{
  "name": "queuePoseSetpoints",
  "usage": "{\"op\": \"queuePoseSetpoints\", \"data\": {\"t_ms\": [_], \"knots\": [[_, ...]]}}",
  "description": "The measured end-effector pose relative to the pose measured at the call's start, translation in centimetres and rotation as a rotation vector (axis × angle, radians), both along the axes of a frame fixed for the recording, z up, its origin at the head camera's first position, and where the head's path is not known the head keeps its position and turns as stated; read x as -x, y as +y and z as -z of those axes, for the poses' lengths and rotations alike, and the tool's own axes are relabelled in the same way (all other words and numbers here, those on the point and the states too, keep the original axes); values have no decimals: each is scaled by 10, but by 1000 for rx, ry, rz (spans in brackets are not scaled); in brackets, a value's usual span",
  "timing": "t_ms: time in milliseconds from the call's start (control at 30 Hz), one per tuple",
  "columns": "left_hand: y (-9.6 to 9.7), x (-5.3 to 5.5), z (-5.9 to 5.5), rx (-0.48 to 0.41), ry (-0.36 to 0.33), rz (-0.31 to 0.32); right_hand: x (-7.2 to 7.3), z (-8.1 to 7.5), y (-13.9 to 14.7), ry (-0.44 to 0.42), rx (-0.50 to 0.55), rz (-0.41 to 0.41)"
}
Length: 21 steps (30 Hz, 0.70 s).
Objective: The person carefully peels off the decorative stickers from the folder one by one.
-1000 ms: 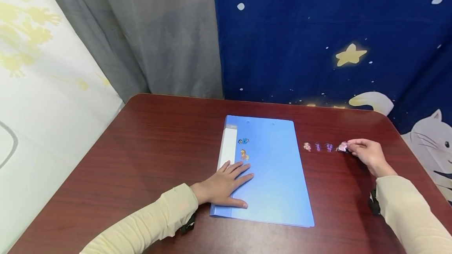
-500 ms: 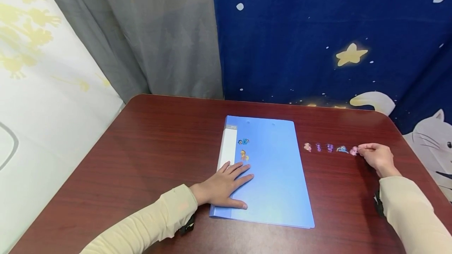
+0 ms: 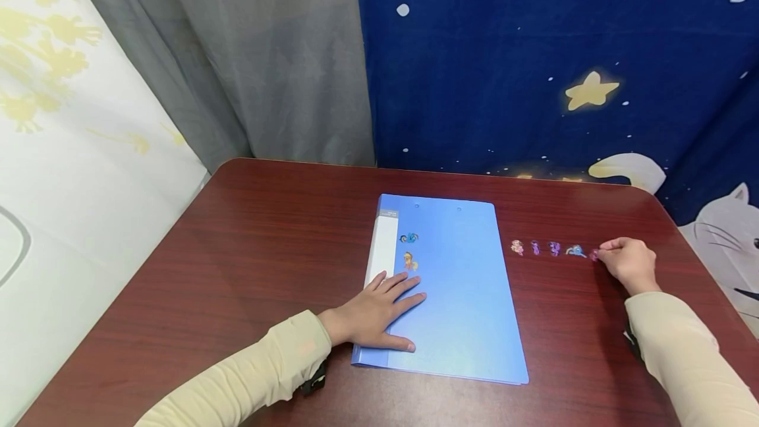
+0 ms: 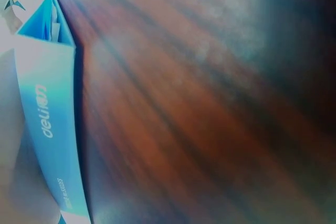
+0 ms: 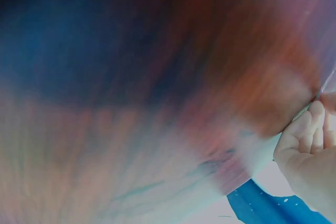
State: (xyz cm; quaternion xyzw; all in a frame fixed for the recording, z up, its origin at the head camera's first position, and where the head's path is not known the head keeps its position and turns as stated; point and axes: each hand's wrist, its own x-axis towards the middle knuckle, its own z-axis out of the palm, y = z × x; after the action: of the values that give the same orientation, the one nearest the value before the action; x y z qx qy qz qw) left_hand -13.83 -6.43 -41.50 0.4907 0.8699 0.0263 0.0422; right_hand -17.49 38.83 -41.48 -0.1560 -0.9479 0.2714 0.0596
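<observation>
A blue ring-binder folder [image 3: 456, 295] lies closed on the table, its spine to the left. My left hand [image 3: 379, 308] rests flat on its lower left part with the fingers spread. Above those fingers, a blue pony sticker [image 3: 409, 238] and an orange-yellow pony sticker [image 3: 410, 261] sit on the cover. To the folder's right, my right hand [image 3: 630, 265] pinches a small pink pony sticker [image 3: 593, 255], mostly hidden by the fingertips. It is at the right end of a row with a blue sticker [image 3: 575, 251], two purple ones and a pink one [image 3: 517, 248].
The dark red wooden table [image 3: 267, 236] reaches back to a grey curtain [image 3: 284, 51] and a navy star-patterned curtain [image 3: 474, 71]. In the left wrist view, the folder's spine [image 4: 50, 114] shows printed lettering and stands beside the wooden surface.
My right hand has moved right from the blue sticker to the pink one, leaving the blue one lying in the row. The left hand and the folder have stayed put.
</observation>
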Motion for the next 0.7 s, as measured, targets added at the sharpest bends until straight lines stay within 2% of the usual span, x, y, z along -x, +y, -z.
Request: {"op": "queuePoseSetpoints", "data": {"t_ms": [133,333,700], "knots": [[0,0,1,6,3,0,0,0,-3,13,-29,-2],[0,1,1,12,4,-3,-1,-2,-5,61,-70,-45],[0,0,-1,14,11,-2,-4,-3,-4,9,-53,-108]]}}
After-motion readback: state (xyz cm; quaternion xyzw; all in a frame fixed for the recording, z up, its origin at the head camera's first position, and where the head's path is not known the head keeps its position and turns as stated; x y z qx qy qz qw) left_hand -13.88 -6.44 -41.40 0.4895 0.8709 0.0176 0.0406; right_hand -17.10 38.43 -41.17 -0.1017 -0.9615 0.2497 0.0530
